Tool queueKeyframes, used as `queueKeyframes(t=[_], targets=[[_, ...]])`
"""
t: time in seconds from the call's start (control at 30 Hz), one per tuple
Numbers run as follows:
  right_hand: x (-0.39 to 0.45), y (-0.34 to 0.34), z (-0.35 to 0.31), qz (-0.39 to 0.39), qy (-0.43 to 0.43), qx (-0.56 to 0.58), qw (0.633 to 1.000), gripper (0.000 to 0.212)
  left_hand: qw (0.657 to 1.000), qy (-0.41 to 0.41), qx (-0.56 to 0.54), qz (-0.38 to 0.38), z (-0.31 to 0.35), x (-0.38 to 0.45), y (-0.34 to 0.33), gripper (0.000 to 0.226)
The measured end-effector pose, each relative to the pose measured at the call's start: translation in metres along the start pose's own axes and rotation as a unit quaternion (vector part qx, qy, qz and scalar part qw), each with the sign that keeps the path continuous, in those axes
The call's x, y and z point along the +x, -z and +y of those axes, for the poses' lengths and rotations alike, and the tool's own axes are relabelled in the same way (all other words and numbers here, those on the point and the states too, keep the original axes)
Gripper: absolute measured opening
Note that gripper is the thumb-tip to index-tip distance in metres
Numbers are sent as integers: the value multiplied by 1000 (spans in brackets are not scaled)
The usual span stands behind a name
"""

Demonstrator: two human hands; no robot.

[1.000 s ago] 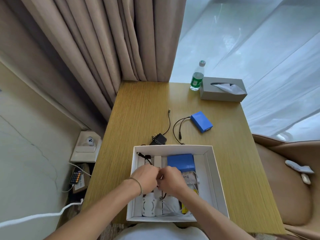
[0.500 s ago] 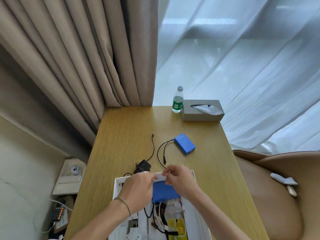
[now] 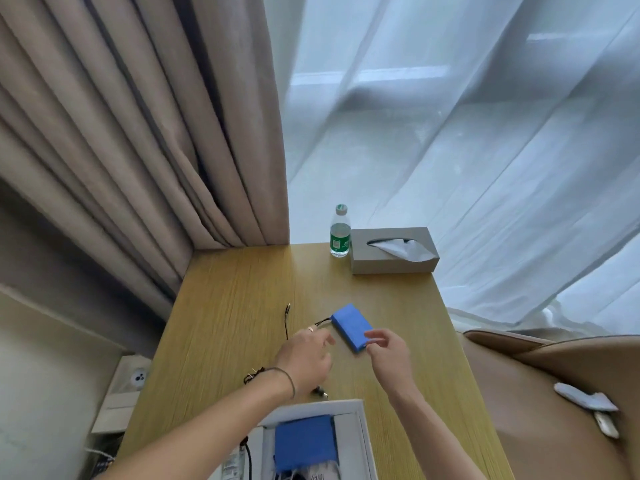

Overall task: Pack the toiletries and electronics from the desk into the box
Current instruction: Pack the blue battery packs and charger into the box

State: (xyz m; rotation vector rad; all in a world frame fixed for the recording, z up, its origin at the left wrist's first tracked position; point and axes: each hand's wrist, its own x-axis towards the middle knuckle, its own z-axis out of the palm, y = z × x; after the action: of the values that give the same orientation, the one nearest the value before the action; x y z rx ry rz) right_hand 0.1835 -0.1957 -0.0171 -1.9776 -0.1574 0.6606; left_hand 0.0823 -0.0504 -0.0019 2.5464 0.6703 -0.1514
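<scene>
On the wooden desk, mid-surface: one blue battery pack, flat, angled, with black leads trailing from its far-left corner.

Right hand: at the pack's near corner, fingers loosely curled toward it; contact looks imminent or only just made, no firm grip visible.

Left hand: just left of the pack, over the leads, fingers relaxed and part-spread, holding nothing that can be made out. Cord bracelet on the wrist.

Box, white, at the near edge: already holds a second blue pack plus white packets and cables, partly cut off by the frame.

Also unpacked: a thin black cable with plug left of the hands, and a small black connector near the box rim.

Non-task items, far edge: water bottle, grey tissue box.

Handling note, as judgement: pinch the pack across its short sides with the right hand, gather the leads with the left so they do not drag or snag, and lay it beside the packed one with the wires tucked inside the rim.
</scene>
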Motion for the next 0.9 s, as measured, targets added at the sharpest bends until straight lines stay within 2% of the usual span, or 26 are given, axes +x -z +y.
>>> queueKeyframes(t=[0.27, 0.53, 0.6, 0.77, 0.9], targets=[[19, 17, 25, 20, -47, 33, 998, 26, 977, -62, 185, -84, 18, 69, -36, 52], [23, 30, 46, 23, -58, 58, 996, 28, 885, -174, 410, -137, 33, 124, -72, 89], [21, 32, 50, 24, -59, 61, 996, 27, 872, -191, 429, -140, 38, 135, -78, 89], [13, 41, 55, 13, -70, 59, 996, 28, 851, -212, 456, -152, 43, 150, -81, 71], [5, 48, 52, 6, -73, 67, 995, 27, 849, -243, 451, -130, 41, 149, -70, 54]])
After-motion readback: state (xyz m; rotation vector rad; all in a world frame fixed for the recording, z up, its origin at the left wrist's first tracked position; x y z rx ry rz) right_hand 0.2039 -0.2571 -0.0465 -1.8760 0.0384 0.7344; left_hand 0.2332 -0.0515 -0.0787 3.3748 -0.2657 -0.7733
